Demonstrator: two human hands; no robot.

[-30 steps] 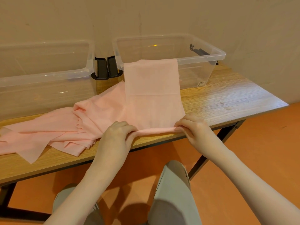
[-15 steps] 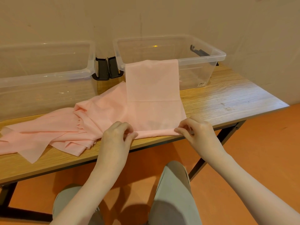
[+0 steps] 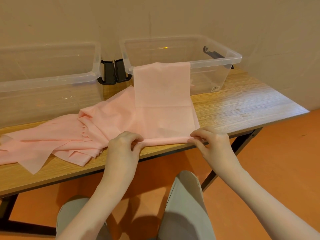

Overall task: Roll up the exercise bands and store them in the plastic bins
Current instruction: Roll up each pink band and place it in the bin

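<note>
— Head view: where does the pink band [image 3: 164, 116] lie?

— Flat on the wooden table [image 3: 242, 108], running from the near edge up toward twelve o'clock. Its far end leans up the front wall of the right-hand clear bin [image 3: 216, 66], reaching the rim. Its near end is turned into a narrow roll along the table's front edge.

— And the hands?

— The left hand [image 3: 123, 146] pinches the roll's left end, fingers curled over it and thumb beneath. The right hand [image 3: 211, 141] pinches the right end the same way, at about three o'clock from the left one. Both are closed on the band.

— What lies around it?

— At nine o'clock from the band, a loose heap of more pink bands [image 3: 57, 141] spreads over the table, partly tucked under the flat one. Behind the heap, at about ten o'clock, stands a second clear bin [image 3: 52, 80]. The black latches [image 3: 114, 71] of the two bins sit just beside each other. Below the table, the person's knees show over an orange floor [image 3: 277, 153].
</note>
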